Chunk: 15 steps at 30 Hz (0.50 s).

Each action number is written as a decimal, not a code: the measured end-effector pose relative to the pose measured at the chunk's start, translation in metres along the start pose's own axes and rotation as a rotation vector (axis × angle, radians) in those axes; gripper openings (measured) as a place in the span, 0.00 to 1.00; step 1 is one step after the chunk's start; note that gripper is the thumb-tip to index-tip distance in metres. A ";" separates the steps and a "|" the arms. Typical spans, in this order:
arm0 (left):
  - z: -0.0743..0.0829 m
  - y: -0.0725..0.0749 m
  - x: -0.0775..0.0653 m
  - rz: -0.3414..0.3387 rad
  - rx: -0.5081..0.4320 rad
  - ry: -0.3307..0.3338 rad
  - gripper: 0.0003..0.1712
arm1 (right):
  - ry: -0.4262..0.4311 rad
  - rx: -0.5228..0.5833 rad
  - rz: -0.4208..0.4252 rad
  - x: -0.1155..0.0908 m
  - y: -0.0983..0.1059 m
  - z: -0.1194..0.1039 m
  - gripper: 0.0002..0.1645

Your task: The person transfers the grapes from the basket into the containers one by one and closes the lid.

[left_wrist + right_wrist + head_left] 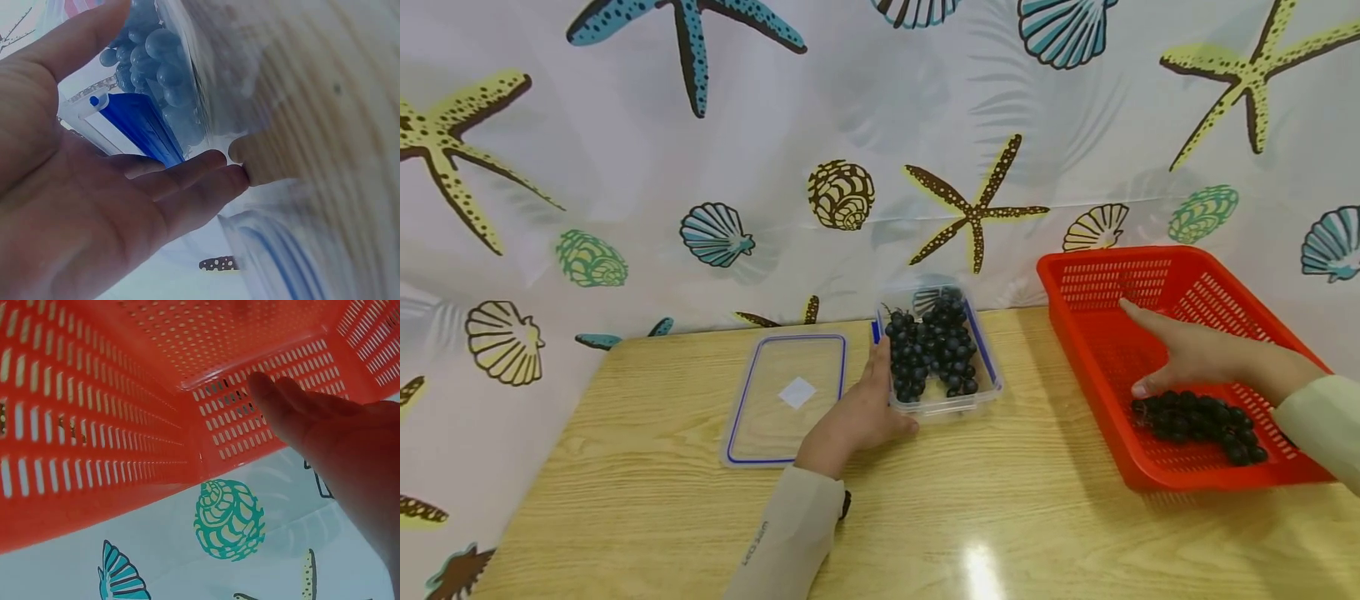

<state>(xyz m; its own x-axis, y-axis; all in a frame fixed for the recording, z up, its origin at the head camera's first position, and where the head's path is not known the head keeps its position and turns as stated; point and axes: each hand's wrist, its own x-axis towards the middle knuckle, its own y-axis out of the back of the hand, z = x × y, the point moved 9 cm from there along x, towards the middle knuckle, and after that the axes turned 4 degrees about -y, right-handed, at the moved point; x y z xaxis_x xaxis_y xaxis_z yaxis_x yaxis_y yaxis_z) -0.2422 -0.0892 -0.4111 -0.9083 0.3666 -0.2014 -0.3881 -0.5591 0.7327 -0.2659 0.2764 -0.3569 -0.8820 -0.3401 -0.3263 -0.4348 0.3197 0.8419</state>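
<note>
Pale sleeve [793, 529] nearest the camera bears small dark lettering [755, 543], too unclear to read surely; its left hand [861, 412], grip spread wide, lies along the clear container [943, 407] holding dark grapes [925, 343]. Beside that, a blue-edged lid [767, 412] with a white diamond patch [797, 392] rests on the table [625, 500]. The right hand [1210, 352], its grip also wide, is inside the red basket [1101, 354] near another bunch [1198, 422].

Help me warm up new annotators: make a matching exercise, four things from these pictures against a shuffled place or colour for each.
1. Left hand
2. Lid
3. Basket
4. Right hand

A. Red
B. Over the basket's floor
C. At the wall of the container of grapes
D. Clear, with a blue outline

Pairs: 1-C, 2-D, 3-A, 4-B
</note>
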 end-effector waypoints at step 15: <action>0.002 0.002 -0.002 0.014 -0.020 -0.043 0.72 | -0.104 -0.086 -0.272 -0.006 -0.048 0.032 0.88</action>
<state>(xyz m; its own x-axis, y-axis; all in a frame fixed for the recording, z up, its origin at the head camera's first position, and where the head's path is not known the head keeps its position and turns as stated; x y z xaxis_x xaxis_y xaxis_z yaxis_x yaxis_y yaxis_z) -0.2413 -0.0900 -0.4080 -0.9062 0.3903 -0.1629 -0.3791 -0.5789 0.7219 -0.2452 0.2917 -0.4094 -0.7509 -0.3094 -0.5834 -0.6445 0.1512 0.7495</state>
